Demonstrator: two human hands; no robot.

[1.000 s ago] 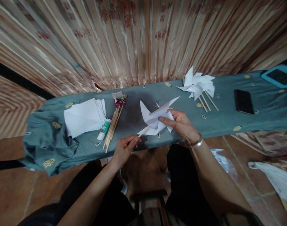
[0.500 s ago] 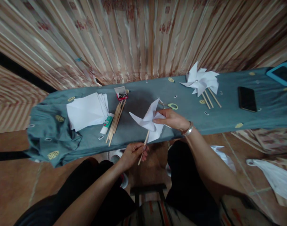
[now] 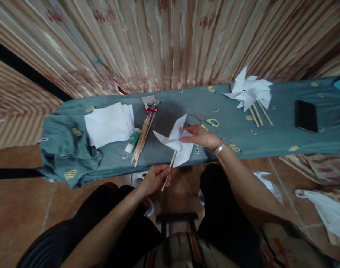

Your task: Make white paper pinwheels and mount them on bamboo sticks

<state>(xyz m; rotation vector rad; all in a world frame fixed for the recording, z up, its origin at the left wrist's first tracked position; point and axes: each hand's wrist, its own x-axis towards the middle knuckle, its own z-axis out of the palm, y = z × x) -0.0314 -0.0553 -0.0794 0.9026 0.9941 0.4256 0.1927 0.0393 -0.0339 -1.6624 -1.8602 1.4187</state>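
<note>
Grip of the left hand [image 3: 158,178] is a firm-looking pinch, thumb and fingers together on a wooden stick [image 3: 172,160]; the stick's lower end protrudes past the fingers. Grip of the right hand [image 3: 202,137] pinches one blade of the paper pinwheel [image 3: 177,143], thumb on top. With the pinwheel as dial centre, and twelve away from the person, the left hand is at seven o'clock, the right at three. The pinwheel is at the near edge of the bench [image 3: 273,144], the stick running from it toward seven. Whether a fastener secures the hub cannot be told.

Risks, as judged: excess thumb pressure could crease the blade; twisting the stick while the blade is held could tear or loosen the centre. Scissors [image 3: 209,121] lie just beyond the right hand at two o'clock; a careless move could snag paper on them. A pin box [image 3: 151,111] at eleven stands with its lid raised; a knock could scatter its contents. Loose sticks [image 3: 143,140] at nine could roll if bumped.
</note>
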